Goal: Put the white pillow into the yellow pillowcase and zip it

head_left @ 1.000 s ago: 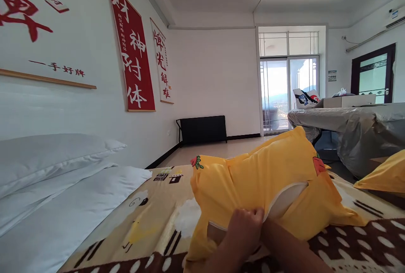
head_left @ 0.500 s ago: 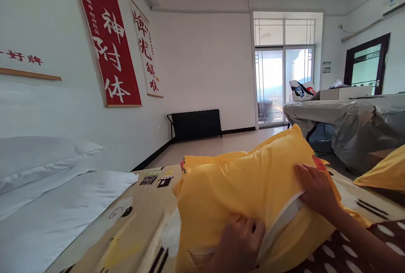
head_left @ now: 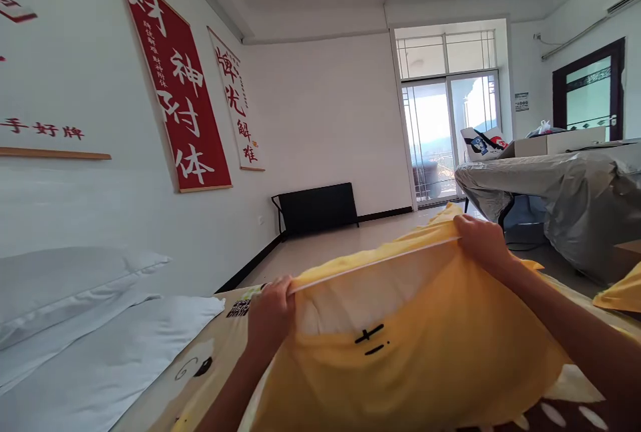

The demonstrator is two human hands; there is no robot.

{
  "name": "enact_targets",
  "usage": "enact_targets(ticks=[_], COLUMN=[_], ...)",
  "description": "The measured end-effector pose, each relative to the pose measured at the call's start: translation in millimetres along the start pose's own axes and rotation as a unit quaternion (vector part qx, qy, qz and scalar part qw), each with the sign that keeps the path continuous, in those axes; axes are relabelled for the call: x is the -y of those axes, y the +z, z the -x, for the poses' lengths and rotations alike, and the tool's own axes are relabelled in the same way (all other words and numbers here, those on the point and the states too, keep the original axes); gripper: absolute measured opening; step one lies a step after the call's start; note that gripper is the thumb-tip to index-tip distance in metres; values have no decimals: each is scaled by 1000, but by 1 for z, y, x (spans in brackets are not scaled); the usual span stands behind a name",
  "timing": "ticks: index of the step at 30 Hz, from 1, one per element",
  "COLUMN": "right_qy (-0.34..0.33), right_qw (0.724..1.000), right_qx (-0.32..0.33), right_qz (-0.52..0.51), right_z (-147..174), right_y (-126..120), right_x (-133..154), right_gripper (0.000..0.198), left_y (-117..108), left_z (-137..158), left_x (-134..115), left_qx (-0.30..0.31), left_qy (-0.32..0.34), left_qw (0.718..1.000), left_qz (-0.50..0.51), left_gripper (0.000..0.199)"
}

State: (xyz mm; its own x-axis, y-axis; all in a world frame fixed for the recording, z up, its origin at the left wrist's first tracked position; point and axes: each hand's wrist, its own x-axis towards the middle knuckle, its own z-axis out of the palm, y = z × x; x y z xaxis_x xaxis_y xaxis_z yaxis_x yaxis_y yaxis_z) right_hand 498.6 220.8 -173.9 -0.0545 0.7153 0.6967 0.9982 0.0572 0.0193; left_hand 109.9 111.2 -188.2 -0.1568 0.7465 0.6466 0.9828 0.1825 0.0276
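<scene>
Pillowcase (head_left: 425,358): yellow, held up by its opening over the bed, low ctr of view. 0.5 s ago it was a plump bundle on the bed; now spread wide betw. the hands, tall in front of the wearer.
L hand (head_left: 273,308): clenched on L end of the white-edged hem (head_left: 375,262). 0.5 s ago it was lower, at the bundle's front.
R hand (head_left: 481,240): gripping R end of same hem, well apart from L hand. 0.5 s ago it lay on the bundle's R side; now farther up & away.
Hem: pulled nearly straight betw. the fists, higher at R.
Opening: now a broad gap vs. the narrow slit earlier; pale fabric (head_left: 350,298) shows inside, pillow or lining, can't tell.
Print: small blk strokes (head_left: 369,340) below the opening, newly in sight.
Blanket (head_left: 195,395): tan, cartoon motifs, under the pillowcase; brown spotted border at lower R.
White pillows (head_left: 110,358): stacked on bed to the L, same as before.
Yellow fabric (head_left: 623,290): 2nd piece at R edge, less of it in frame now.
Beyond: blk folded frame (head_left: 318,209) near far wall, red scroll (head_left: 175,85) on L wall, plastic-covered table (head_left: 565,181) w/ cardboard box (head_left: 553,143) at R; all unmoved, view just tipped up a bit.
</scene>
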Motion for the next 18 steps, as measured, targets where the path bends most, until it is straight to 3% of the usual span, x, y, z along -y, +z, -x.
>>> enact_targets(ticks=[3, 6, 9, 14, 18], right_qy=[0, -58, -40, 59, 61], right_qw=[1000, 996, 997, 987, 924], right_qx=[-15, 70, 59, -101, -325], right_qz=[-1, 1, -4, -109, -195], right_z=[-12, -3, 2, -23, -19], right_y=[-26, -31, -35, -59, -55], right_x=[12, 19, 18, 16, 16], right_gripper=[21, 21, 22, 20, 13], left_y=[-38, -54, -62, -82, -75], left_z=[-31, -36, -32, -50, -51], left_x=[-7, -10, -5, 1, 7], left_qx=[-85, -49, -92, -249, -435], left_qy=[-55, -3, 15, -40, -37], left_qw=[995, 998, 995, 957, 879], left_qz=[6, -45, -20, 145, 192], left_gripper=[18, 16, 14, 13, 19])
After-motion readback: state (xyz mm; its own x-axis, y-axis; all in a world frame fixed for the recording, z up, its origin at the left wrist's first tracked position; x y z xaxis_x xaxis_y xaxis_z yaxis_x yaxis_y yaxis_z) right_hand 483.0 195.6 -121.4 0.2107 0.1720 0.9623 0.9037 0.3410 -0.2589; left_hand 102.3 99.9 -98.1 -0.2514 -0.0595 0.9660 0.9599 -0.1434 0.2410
